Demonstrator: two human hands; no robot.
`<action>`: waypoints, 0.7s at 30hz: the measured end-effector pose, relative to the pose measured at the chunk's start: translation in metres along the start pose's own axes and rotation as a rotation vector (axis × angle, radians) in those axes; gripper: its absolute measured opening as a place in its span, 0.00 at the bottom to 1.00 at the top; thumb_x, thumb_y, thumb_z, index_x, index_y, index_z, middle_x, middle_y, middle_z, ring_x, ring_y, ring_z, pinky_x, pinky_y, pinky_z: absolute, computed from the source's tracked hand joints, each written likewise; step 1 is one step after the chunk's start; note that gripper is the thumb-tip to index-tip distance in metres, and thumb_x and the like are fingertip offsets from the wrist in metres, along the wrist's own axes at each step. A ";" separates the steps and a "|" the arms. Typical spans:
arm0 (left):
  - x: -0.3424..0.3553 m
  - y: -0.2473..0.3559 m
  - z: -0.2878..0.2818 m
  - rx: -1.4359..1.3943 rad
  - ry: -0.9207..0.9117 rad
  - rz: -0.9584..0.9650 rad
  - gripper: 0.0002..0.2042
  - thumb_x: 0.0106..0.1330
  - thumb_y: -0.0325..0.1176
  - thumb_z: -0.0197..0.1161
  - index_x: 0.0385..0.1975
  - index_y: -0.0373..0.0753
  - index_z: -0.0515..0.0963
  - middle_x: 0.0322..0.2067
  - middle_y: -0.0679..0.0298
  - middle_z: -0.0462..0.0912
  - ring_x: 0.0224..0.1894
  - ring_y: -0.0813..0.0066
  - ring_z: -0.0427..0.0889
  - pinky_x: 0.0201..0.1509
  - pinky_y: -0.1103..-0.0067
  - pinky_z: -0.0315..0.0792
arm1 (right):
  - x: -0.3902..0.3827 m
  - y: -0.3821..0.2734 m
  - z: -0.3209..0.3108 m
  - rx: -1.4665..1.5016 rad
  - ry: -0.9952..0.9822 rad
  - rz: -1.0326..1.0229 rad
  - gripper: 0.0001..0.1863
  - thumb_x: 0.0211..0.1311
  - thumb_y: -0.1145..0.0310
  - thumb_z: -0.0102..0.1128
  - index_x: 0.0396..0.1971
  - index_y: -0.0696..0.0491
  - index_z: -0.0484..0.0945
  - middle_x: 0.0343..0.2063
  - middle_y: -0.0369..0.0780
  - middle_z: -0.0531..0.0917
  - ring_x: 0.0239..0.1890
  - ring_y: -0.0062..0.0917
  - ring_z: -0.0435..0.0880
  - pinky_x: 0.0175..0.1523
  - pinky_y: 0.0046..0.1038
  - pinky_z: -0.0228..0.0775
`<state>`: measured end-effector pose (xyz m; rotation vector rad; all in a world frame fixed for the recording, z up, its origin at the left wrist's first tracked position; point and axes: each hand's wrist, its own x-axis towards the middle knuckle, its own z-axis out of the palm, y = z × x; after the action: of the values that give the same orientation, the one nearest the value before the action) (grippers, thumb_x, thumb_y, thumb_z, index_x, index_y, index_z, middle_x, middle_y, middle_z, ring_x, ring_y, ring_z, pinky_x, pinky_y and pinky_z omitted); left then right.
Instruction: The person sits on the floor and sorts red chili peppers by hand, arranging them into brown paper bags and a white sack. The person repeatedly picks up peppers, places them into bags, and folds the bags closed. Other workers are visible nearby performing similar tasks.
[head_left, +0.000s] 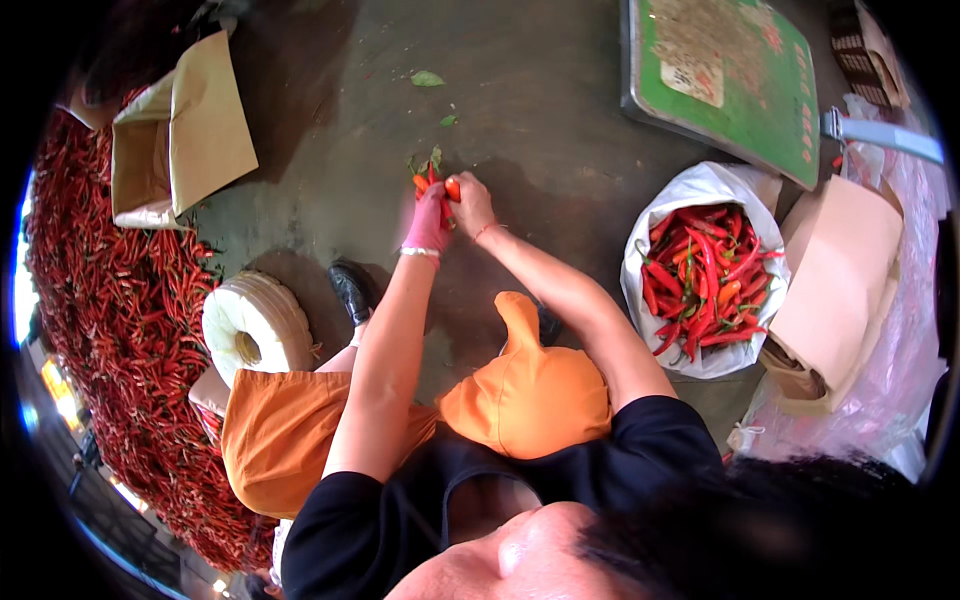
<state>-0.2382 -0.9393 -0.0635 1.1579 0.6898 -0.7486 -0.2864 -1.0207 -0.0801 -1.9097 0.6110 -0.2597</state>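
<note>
In front of me, above the floor, my left hand (427,226) wears a pink glove and is closed around a small bunch of red chili peppers (433,174). Green leaves (436,157) stick out past their far ends. My bare right hand (474,207) is pressed up close on the right, its fingers curled. A red-orange chili pepper (453,189) shows at its finger side and appears gripped there. Farther right, a white sack (643,225) with a rolled-down rim stands open, filled with red chili peppers (708,280).
A large heap of red chilies (130,320) covers the left side. An open cardboard box (215,120) and a white ring-shaped roll (262,322) sit beside it. At right are a green platform scale (730,90), folded brown cardboard (838,290) and clear plastic sheeting (890,370). A leaf (427,78) lies on the floor.
</note>
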 end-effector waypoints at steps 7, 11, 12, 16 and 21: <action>-0.190 -0.030 0.140 0.126 -0.515 0.215 0.10 0.68 0.28 0.54 0.47 0.35 0.73 0.33 0.68 0.76 0.34 0.81 0.76 0.35 0.83 0.71 | -0.072 -0.099 -0.217 0.029 0.389 -0.248 0.10 0.43 0.81 0.62 0.29 0.57 0.75 0.29 0.44 0.75 0.36 0.42 0.77 0.40 0.36 0.69; -0.253 -0.092 0.229 0.383 -0.941 0.034 0.15 0.70 0.28 0.56 0.54 0.33 0.69 0.39 0.69 0.75 0.38 0.86 0.73 0.41 0.85 0.70 | -0.136 -0.091 -0.353 -0.189 0.641 -0.136 0.11 0.45 0.81 0.64 0.30 0.56 0.74 0.32 0.42 0.75 0.37 0.35 0.76 0.43 0.30 0.69; -0.248 -0.118 0.243 0.247 -1.089 -0.065 0.23 0.68 0.29 0.59 0.61 0.30 0.64 0.49 0.62 0.75 0.51 0.79 0.73 0.53 0.82 0.70 | -0.151 -0.076 -0.372 -0.284 0.608 0.015 0.17 0.45 0.79 0.67 0.37 0.57 0.75 0.38 0.45 0.76 0.43 0.38 0.76 0.50 0.32 0.70; -0.257 -0.139 0.260 0.583 -1.225 0.236 0.40 0.60 0.32 0.71 0.68 0.29 0.53 0.66 0.52 0.62 0.57 0.69 0.73 0.59 0.76 0.71 | -0.227 -0.063 -0.433 -0.490 0.736 0.123 0.35 0.38 0.76 0.74 0.54 0.57 0.73 0.51 0.49 0.75 0.55 0.43 0.74 0.63 0.36 0.65; -0.190 -0.103 0.271 1.209 -0.806 1.380 0.28 0.57 0.38 0.71 0.55 0.34 0.71 0.52 0.48 0.75 0.49 0.55 0.78 0.52 0.72 0.73 | -0.319 -0.039 -0.444 -0.669 1.164 0.441 0.31 0.43 0.65 0.74 0.51 0.55 0.75 0.50 0.49 0.76 0.51 0.45 0.76 0.56 0.41 0.69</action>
<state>-0.4062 -1.1929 0.1036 1.7846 -1.3792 -0.2554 -0.7430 -1.1937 0.1693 -2.0243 2.0626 -0.9915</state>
